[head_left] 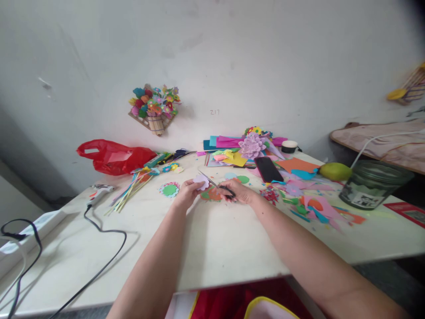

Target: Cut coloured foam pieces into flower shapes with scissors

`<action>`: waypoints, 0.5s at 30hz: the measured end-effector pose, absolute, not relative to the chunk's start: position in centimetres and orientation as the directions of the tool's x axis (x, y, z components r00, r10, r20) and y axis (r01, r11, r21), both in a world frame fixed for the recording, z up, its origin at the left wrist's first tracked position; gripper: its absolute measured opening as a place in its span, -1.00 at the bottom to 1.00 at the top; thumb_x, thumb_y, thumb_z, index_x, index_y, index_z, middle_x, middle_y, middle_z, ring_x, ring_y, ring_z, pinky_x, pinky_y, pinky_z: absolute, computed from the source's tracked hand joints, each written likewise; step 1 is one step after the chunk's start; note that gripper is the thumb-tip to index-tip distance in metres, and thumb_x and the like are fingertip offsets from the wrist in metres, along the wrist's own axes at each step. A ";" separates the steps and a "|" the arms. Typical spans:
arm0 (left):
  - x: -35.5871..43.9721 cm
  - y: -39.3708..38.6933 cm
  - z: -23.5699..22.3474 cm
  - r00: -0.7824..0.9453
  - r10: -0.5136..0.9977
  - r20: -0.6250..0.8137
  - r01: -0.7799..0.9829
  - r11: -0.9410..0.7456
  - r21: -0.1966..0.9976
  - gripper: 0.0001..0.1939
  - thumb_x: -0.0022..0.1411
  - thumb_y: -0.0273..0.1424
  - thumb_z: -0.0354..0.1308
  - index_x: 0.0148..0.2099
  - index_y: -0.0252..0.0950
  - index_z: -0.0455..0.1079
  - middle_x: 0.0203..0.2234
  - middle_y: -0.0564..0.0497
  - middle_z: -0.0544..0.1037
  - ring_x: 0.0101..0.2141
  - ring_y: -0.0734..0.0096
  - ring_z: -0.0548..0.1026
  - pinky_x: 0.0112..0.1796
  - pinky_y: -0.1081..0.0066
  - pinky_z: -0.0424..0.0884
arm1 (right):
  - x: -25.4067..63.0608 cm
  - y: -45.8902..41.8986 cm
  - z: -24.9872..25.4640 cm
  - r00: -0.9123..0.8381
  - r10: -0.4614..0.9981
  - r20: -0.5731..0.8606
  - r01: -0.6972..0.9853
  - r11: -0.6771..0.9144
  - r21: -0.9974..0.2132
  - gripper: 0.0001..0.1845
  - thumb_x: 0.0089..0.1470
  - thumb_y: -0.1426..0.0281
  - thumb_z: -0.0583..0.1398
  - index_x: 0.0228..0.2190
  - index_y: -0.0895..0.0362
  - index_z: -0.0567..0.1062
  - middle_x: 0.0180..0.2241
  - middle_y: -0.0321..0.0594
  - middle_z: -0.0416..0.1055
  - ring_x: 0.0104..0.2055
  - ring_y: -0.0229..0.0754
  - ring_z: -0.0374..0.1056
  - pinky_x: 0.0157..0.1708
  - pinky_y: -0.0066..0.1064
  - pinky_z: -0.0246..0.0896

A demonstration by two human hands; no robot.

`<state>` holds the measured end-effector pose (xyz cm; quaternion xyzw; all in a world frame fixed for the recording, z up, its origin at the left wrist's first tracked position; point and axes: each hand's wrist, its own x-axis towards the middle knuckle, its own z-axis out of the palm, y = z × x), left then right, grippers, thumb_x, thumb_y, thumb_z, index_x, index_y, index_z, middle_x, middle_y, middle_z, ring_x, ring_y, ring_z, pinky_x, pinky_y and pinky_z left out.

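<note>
Left hand [188, 193] pinches purple flower piece [201, 182]; right hand [241, 192] grips scissors [227, 191]. Probably trimming step; next cut needs steady turning.

- Left hand [188, 193] pinches a lilac scalloped cutout [201, 181].
- Right hand [241, 192] holds dark-handled scissors [227, 191] beside it.
- Red bag [116, 160] lies on the white table [229, 248].
</note>
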<state>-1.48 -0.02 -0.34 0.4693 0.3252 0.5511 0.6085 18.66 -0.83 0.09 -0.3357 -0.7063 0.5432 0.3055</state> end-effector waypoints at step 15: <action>-1.5 -0.1 -0.3 0.162 0.982 0.099 -0.313 -0.044 0.949 -0.71 -0.21 -0.34 0.39 -0.41 -0.41 0.50 -0.53 -0.07 0.57 -0.55 0.44 0.51 -0.45 0.47 0.45 | 18.5 -1.1 0.3 -0.572 0.813 0.108 0.104 0.202 -0.974 -0.65 -0.05 0.14 0.18 -0.45 0.23 0.41 -0.70 -0.39 0.26 -0.75 -0.42 0.12 -0.82 -0.56 -0.20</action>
